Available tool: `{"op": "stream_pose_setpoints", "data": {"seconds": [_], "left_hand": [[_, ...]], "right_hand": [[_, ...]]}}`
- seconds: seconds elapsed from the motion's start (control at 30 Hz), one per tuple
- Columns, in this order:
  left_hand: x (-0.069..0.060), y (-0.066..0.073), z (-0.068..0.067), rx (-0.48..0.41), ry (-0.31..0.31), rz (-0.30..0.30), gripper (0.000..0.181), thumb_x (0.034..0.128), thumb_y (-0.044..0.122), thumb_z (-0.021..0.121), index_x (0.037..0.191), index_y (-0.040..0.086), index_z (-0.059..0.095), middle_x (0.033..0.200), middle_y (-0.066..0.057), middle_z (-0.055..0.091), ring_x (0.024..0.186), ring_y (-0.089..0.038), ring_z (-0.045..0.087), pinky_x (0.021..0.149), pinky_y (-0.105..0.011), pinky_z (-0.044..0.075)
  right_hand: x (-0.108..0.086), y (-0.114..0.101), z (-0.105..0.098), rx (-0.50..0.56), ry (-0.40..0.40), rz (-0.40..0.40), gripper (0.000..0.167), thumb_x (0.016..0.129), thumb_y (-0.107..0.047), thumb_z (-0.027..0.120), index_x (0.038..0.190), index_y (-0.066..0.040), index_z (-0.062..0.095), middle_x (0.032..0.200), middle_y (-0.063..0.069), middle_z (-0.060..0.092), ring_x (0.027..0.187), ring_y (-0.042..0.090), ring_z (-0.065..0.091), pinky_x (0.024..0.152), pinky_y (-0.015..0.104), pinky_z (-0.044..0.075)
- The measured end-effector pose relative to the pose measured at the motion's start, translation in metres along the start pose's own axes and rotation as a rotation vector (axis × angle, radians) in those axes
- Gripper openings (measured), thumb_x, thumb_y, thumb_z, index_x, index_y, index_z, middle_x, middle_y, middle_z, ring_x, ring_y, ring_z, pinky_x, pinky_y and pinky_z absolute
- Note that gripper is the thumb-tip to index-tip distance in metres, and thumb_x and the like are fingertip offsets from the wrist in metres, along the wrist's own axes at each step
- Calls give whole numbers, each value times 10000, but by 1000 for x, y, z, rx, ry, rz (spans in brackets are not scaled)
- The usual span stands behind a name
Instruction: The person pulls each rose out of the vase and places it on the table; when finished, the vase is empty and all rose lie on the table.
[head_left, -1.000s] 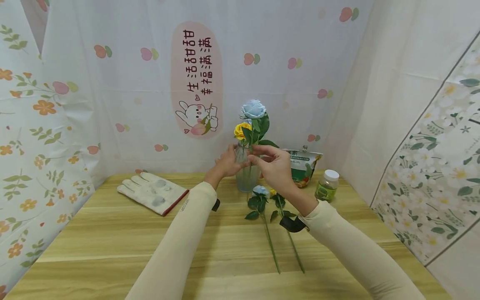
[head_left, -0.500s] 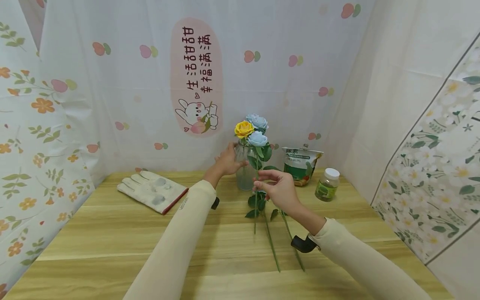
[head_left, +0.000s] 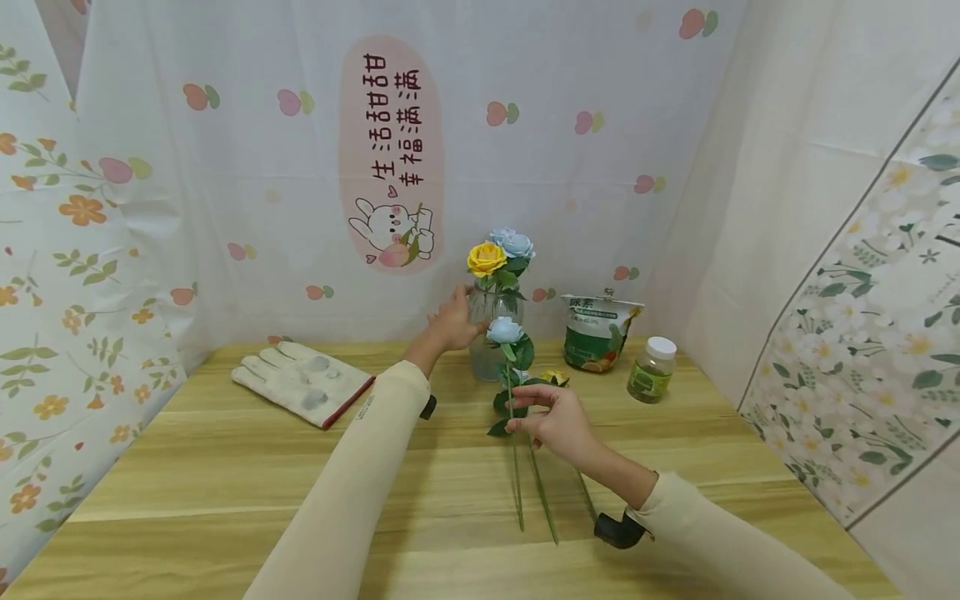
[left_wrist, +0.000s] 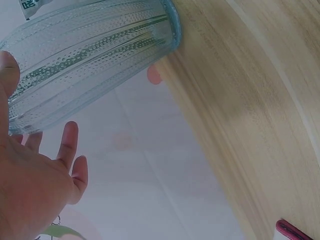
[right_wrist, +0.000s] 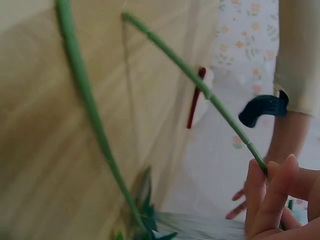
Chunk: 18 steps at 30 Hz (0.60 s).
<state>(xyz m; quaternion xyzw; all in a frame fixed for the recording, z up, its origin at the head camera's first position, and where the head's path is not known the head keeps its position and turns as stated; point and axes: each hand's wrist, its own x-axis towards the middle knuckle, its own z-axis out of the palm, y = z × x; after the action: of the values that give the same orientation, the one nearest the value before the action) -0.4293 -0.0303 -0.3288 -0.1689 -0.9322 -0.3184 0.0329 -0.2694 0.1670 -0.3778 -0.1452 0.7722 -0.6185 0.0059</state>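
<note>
A clear ribbed glass vase (head_left: 486, 358) stands upright near the back of the table, with a yellow rose (head_left: 487, 259) and blue roses (head_left: 513, 242) in it. My left hand (head_left: 453, 321) holds the vase at its left side; in the left wrist view the thumb and fingers of this hand (left_wrist: 35, 180) lie around the vase (left_wrist: 95, 60). In front of the vase, my right hand (head_left: 558, 423) pinches the green stem (right_wrist: 185, 67) of a blue rose (head_left: 506, 330). Beneath it lie another stem (head_left: 542, 492) and a second yellow rose (head_left: 555, 377), partly hidden by the hand.
A white work glove (head_left: 303, 383) with a red cuff lies at the left. At the back right stand a green and white pouch (head_left: 594, 335) and a small jar (head_left: 652, 372) with a white lid. Patterned curtains (head_left: 262, 167) surround the table's back and sides.
My right hand has moved down and toward the front, bringing the pinched blue rose away from the vase's mouth. The left hand has stayed on the vase.
</note>
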Motion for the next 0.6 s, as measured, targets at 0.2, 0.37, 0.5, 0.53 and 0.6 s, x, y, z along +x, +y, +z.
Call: {"op": "stream_pose_setpoints", "data": {"seconds": [0.2,0.37,0.5,0.53,0.6], "left_hand": [[-1,0,2,-14,13,17,830,942,467,643,1507,101,158,1567,-173,320,1398,-418,344,1110,-669,122],[-2,-1,2,-7,-10,11,851,938,480,642,1514,98,146,1593,-154,278,1417,-410,318,1117,-667,113],[-2,0,0,-4,-9,11,841,945,472,636,1514,99,142,1602,-143,264,1419,-409,313,1120,-662,108],[-2,1,-1,-7,-10,9,840,945,465,638,1514,96,142,1603,-144,261,1421,-410,310,1121,-661,106],[-2,3,-2,-6,-14,5,832,947,456,640,1511,93,146,1604,-142,258,1423,-409,306,1123,-659,105]], "right_hand": [[-8,14,5,45,-40,132,461,818,48,764,1250,92,607,1141,253,652,706,154,709,475,249,480],[-13,22,7,77,-72,219,497,837,74,733,1296,123,548,1146,231,637,767,181,718,489,233,460],[-12,25,10,94,-100,242,504,848,71,719,1313,117,531,1160,204,616,805,208,727,506,219,464],[-11,26,10,102,-109,251,508,848,70,720,1316,116,528,1174,210,612,812,211,730,511,215,469],[-9,29,12,123,-126,271,512,849,75,715,1320,118,519,1199,226,600,825,213,733,517,203,480]]}}
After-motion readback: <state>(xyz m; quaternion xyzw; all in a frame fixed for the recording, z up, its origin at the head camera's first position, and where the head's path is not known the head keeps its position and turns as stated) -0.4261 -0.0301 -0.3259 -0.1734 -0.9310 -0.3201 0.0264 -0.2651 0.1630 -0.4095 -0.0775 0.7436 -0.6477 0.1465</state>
